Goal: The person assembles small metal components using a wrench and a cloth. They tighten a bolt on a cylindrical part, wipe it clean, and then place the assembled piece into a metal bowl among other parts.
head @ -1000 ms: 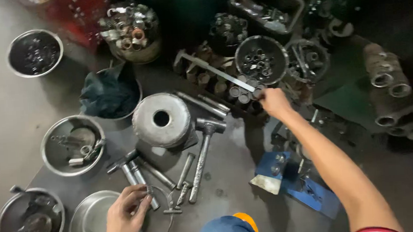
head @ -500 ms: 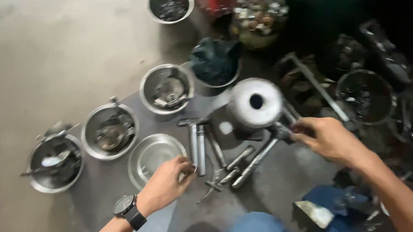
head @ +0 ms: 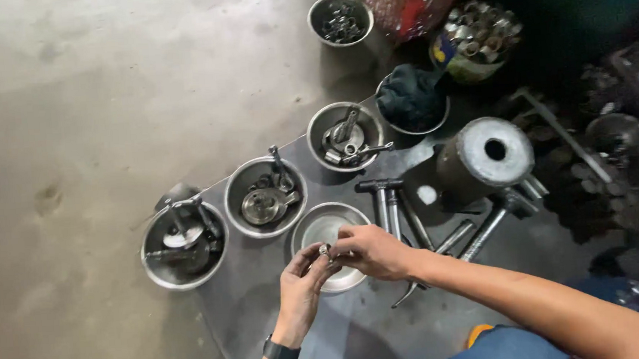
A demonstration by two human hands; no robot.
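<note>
You are pinching a small metal ring (head: 325, 249) between the fingertips of both hands, right over the empty bowl (head: 310, 231). Your left hand (head: 302, 287) is closing on it from below, your right hand (head: 369, 251) from the side; the fingers are hiding most of the ring. Left of the bowl, two bowls (head: 237, 208) are holding metal parts. Right of it, tools (head: 390, 204) are lying, partly under your right wrist. The far right is too dark to read.
</note>
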